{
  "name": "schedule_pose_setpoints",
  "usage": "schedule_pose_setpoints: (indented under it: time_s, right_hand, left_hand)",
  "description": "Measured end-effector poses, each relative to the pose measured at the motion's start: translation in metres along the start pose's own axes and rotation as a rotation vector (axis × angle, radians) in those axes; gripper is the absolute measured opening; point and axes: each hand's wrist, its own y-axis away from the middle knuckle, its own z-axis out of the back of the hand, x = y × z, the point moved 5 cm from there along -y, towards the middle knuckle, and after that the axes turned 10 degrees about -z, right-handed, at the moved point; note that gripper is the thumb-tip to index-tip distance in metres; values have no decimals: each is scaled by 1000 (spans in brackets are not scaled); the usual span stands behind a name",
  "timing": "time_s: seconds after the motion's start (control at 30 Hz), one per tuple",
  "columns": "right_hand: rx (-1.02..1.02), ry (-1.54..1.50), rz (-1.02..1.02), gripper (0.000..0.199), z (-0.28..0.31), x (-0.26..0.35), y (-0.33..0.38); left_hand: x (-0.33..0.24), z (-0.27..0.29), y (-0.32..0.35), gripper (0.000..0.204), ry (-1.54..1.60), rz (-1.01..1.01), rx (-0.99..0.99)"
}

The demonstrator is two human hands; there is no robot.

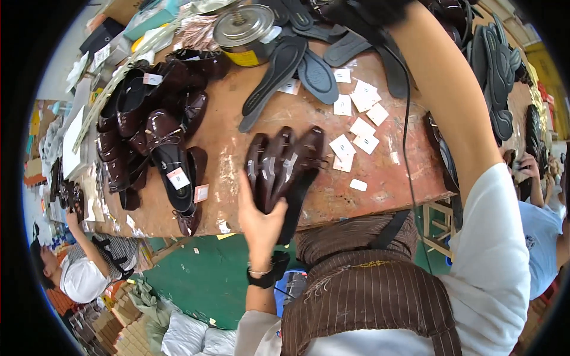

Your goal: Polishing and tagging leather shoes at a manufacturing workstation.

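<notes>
My left hand (261,221) is wrapped around the near ends of several glossy dark burgundy shoes (279,160), standing side by side near the table's front edge. Its thumb and one finger show; the shoes hide the rest. A dark insole (295,207) juts toward me beside the rightmost shoe. My right arm stretches to the far right of the table, and my right hand (374,18) is a dark, blurred shape at the top edge, above grey insoles (347,47). What it holds, if anything, does not show.
Burgundy shoes (160,127) pile up at left, some tagged. White cards (363,95) lie scattered right of centre. A metal tin (243,32) stands at the back. A black cable (405,142) crosses the right side. Another person (83,267) works at left, others at right.
</notes>
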Motion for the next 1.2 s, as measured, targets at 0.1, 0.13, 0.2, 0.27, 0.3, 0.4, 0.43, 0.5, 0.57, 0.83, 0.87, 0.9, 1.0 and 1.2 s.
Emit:
schedule_pose_setpoints:
  time_s: [0.1, 0.13, 0.2, 0.27, 0.3, 0.4, 0.43, 0.5, 0.57, 0.83, 0.87, 0.9, 1.0, 1.2]
  right_hand:
    - [-96, 115, -126, 22, 69, -4, 96]
    - [-10, 134, -267, 17, 83, -15, 137]
    - [235, 174, -366, 9, 84, -32, 213]
    - [363, 334, -511, 14, 72, -49, 287]
    - [453, 371, -546, 16, 64, -56, 317]
    - [545, 439, -584, 23, 45, -75, 372]
    - [495, 397, -517, 23, 44, -78, 379]
    - [460, 391, -437, 23, 43, -86, 388]
    - [517, 363, -411, 20, 42, -95, 392]
    - [161, 159, -580, 9, 56, -70, 331]
    - [45, 74, -691, 9, 60, -58, 322]
    - [-31, -2, -634, 10, 58, -39, 311]
    - [-81, -212, -516, 11, 29, 18, 295]
    - [112, 90, -557, 5, -62, 55, 319]
  left_hand:
    - [7, 11, 4, 83, 530, 201, -37]
    - [9, 10, 8, 82, 721, 342, -66]
    - [3, 5, 18, 67, 917, 507, -107]
    - [-9, -8, 21, 59, 1015, 481, -90]
    - [-12, -21, 24, 58, 976, 524, -60]
    - [-18, -65, 27, 62, 1020, 555, 81]
    - [-21, -73, 26, 67, 887, 426, 117]
    - [-24, -76, 27, 70, 547, 213, 132]
    - [-27, -68, 28, 64, 198, 47, 105]
    - [-51, -40, 18, 41, 57, -169, -157]
    - [-56, -40, 14, 37, -33, -215, -135]
    - [-61, -40, 10, 34, -119, -268, -127]
    - [-66, -44, 4, 35, -280, -281, -64]
    - [-64, -53, 7, 36, -472, -223, -18]
